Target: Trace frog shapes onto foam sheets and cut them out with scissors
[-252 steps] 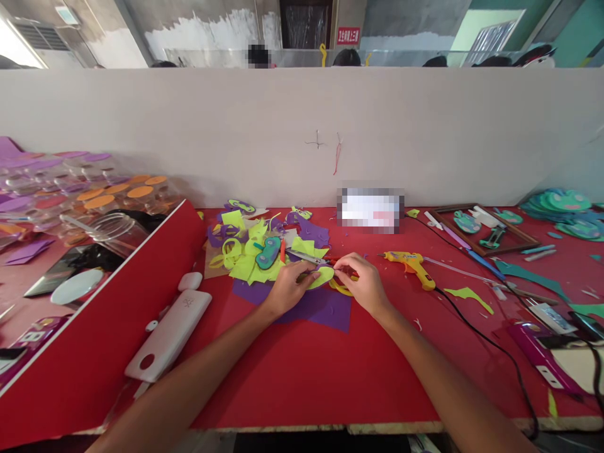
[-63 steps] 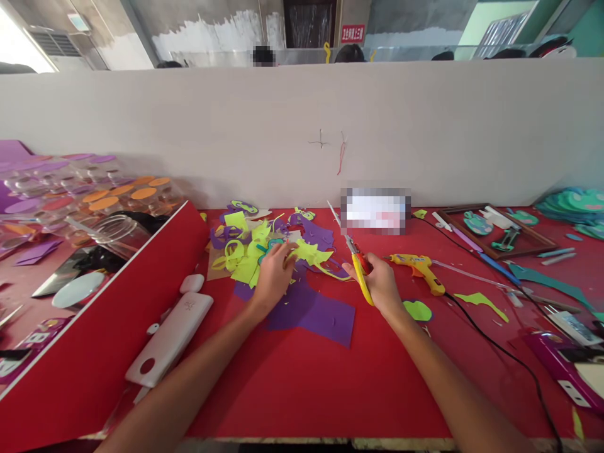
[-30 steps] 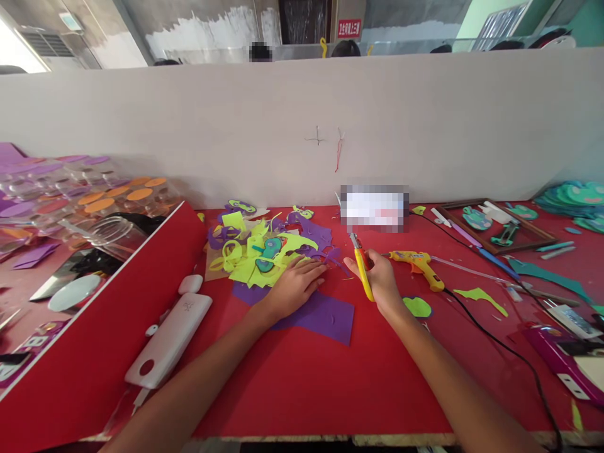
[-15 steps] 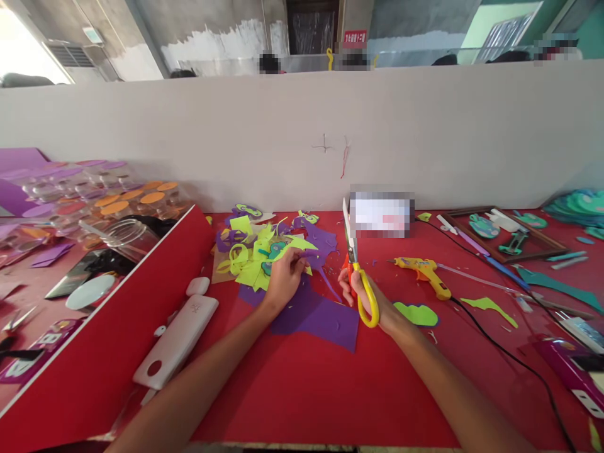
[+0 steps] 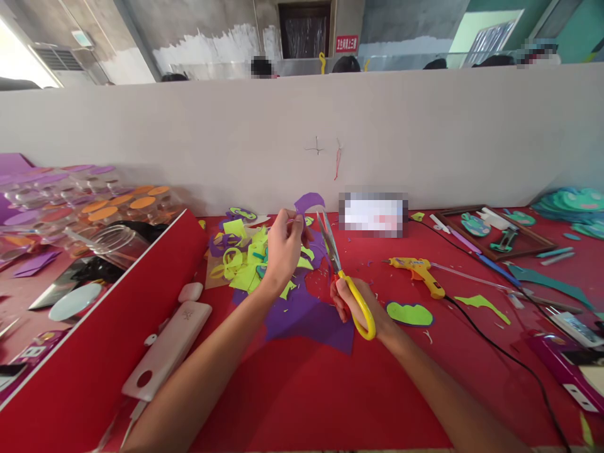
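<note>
My left hand is raised over the scrap pile, its fingers pinched on a purple foam piece whose curved top shows above them. In my right hand is a pair of scissors with a yellow handle loop, the blades pointing up and slightly apart. Those blades are close to the purple piece; whether they touch it I cannot tell. Beneath my hands lie a purple foam sheet and a heap of yellow-green scraps. Right of my right hand rests a yellow-green cloud shape with a dark edge.
A yellow glue gun with a black cord lies at the right. Behind it are a lit screen and a brown frame. A white power bank sits by the red divider; lidded jars stand beyond.
My left hand has risen from the scraps, lifting the purple piece. The scissors have tilted left toward it, and their blades have parted. The view has shifted slightly.
</note>
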The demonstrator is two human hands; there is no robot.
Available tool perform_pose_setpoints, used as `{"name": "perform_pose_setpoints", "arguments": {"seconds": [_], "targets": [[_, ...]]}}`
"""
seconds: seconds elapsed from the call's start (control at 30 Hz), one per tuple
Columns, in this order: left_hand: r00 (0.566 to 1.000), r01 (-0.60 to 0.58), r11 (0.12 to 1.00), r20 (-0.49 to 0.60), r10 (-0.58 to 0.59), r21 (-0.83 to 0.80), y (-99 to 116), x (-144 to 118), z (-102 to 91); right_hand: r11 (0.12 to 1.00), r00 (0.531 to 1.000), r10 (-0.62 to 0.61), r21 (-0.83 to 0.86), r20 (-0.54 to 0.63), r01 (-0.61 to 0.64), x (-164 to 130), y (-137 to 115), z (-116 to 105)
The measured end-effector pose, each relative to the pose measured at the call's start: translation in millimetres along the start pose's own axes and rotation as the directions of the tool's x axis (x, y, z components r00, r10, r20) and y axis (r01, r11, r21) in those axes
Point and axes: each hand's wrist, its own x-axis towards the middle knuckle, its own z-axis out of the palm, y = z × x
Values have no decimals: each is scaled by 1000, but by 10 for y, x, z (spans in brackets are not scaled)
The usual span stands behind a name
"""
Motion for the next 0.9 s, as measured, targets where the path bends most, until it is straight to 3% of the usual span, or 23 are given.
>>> {"name": "perform_pose_setpoints", "arguments": {"seconds": [0.13, 0.27, 0.5, 0.9], "targets": [[999, 9, 1000, 51, -7, -27, 50, -108, 55, 997, 999, -27, -68, -28, 25, -43, -62, 8], [995, 26, 999, 92, -30, 46, 127, -208, 116, 983, 997, -66, -173, -47, 57, -69, -119, 4], [990, 12, 993, 136, -29, 121, 159, -306, 169, 981, 990, -98, -180, -105, 78, -50, -133, -10], [993, 5, 975, 112, -31, 224, 129, -328, 184, 963, 982, -102, -263, -161, 56, -53, -162, 2]]}}
